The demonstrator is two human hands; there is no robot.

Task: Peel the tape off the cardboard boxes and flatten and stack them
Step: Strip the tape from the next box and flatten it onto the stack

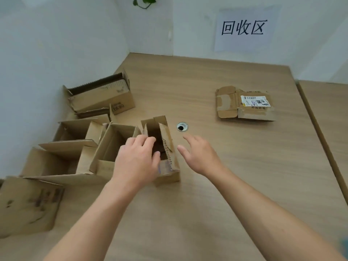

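Fingers (pixel 146 140) of left hand (pixel 136 161) are curled over a wall of small open box (pixel 168 177), centre of table (pixel 226 185) | right hand (pixel 200 157) is held spread at its 3 o'clock, apart | step: flattening judged begun | next: opposite wall is to be gripped | flattened box (pixel 244 105) at 2 o'clock

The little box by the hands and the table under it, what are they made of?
The little box looks like brown corrugated cardboard, matt: its torn flap edge shows wavy ridges. The table looks like wood or wood-look laminate, smooth, with pale grain lines; I cannot tell which.
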